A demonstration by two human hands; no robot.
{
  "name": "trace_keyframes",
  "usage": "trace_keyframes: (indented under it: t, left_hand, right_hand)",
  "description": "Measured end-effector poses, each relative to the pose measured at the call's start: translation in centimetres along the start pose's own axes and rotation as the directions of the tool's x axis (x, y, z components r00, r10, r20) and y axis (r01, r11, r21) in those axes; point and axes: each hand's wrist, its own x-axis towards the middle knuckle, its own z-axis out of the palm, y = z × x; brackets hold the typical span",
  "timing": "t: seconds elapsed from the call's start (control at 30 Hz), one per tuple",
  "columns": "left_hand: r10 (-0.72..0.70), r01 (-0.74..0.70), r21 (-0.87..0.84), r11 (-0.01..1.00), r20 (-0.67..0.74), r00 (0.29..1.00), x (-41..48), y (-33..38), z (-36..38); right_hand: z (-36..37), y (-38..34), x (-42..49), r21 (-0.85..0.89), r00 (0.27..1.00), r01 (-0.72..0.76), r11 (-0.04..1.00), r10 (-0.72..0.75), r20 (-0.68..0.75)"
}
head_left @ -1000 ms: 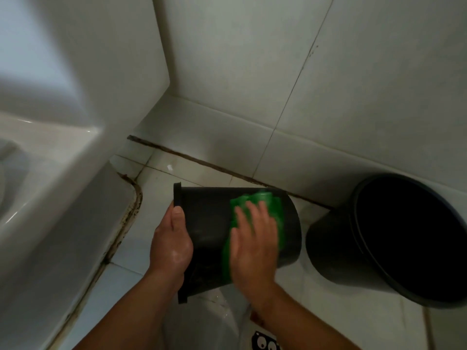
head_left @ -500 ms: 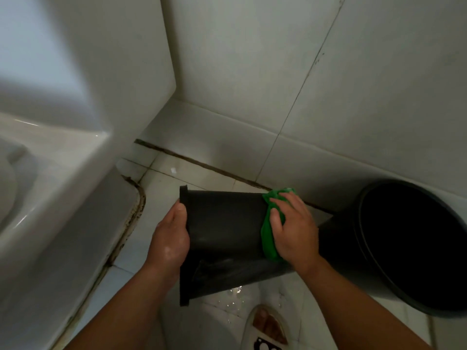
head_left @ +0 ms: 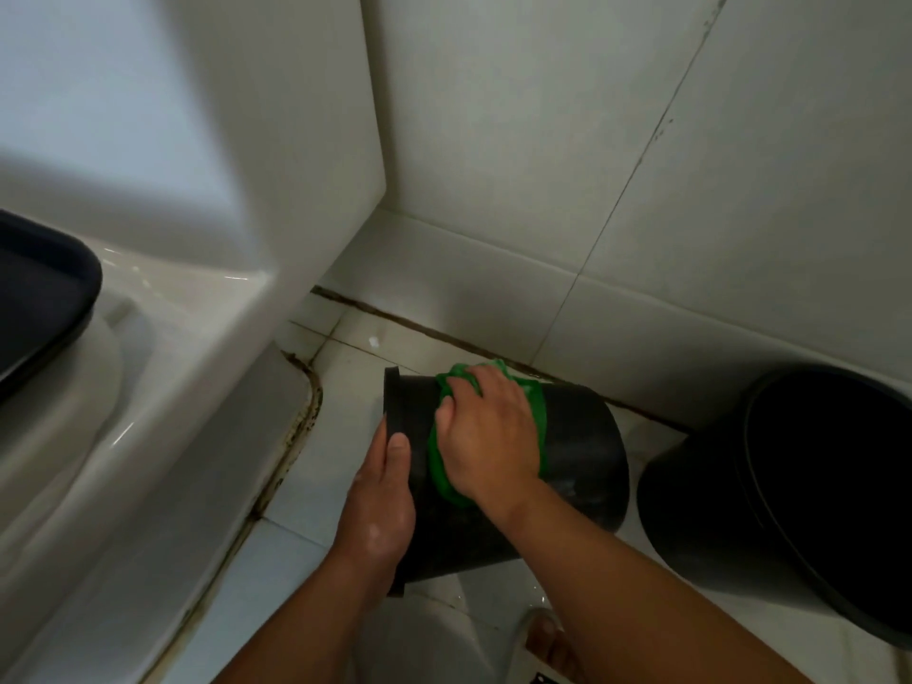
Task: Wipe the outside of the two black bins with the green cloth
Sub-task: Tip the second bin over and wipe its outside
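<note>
**The cloth slides back toward the rim**

Head view: the small black bin [head_left: 582,461] lies on its side on the floor [head_left: 276,560]. The left hand [head_left: 380,506] holds its rim. The right hand [head_left: 488,436] presses the green cloth [head_left: 540,412] flat. Before, it was near the bottom end; now it is close to the rim. The big black bin [head_left: 701,510] stands beside it.

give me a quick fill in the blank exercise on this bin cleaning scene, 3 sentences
1. The right hand presses a cloth of the colour ____ against the smaller bin.
2. The smaller bin is tipped on its side, and the ____ hand grips it at its rim.
3. The larger bin stands to the ____ of the smaller bin, near the tiled wall.

Missing words: green; left; right
</note>
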Motion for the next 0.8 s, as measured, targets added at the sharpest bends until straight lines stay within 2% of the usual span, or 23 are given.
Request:
trace_keyframes:
  t: [0.1, 0.2, 0.37, 0.53, 0.67, 0.8]
  left_hand:
    - [0.014, -0.015, 0.016, 1.0, 0.047, 0.999, -0.2, 0.4, 0.2]
    - [-0.074, 0.076, -0.075, 0.994, 0.038, 0.997, -0.3, 0.9, 0.4]
    - [-0.18, 0.183, -0.236, 0.954, 0.035, 0.983, -0.1, 1.8, 0.1]
    - [-0.209, 0.21, -0.232, 0.95, 0.029, 0.978, -0.1, 2.0, 0.2]
    - [-0.218, 0.218, -0.227, 0.949, 0.022, 0.976, 0.1, 1.8, 0.5]
    - [-0.214, 0.206, -0.215, 0.955, -0.013, 0.977, 0.3, 1.5, 0.7]
  right_hand:
    - [0.2, -0.5, 0.9, 0.002, 0.998, 0.006, 1.0, -0.006, 0.059]
    - [0.2, -1.1, 0.4, 0.006, 1.0, -0.002, 1.0, 0.002, 0.029]
    - [0.5, -1.9, -5.5, 0.016, 0.99, 0.139, 0.99, -0.139, 0.005]
    - [0.5, -0.8, -6.8, 0.034, 0.97, 0.242, 0.97, -0.242, 0.009]
    - [-0.3, 1.3, -1.9, 0.055, 0.985, 0.146, 0.988, -0.151, 0.08]
    - [0.1, 1.2, 0.3, -0.004, 0.998, 0.043, 0.999, -0.043, 0.042]
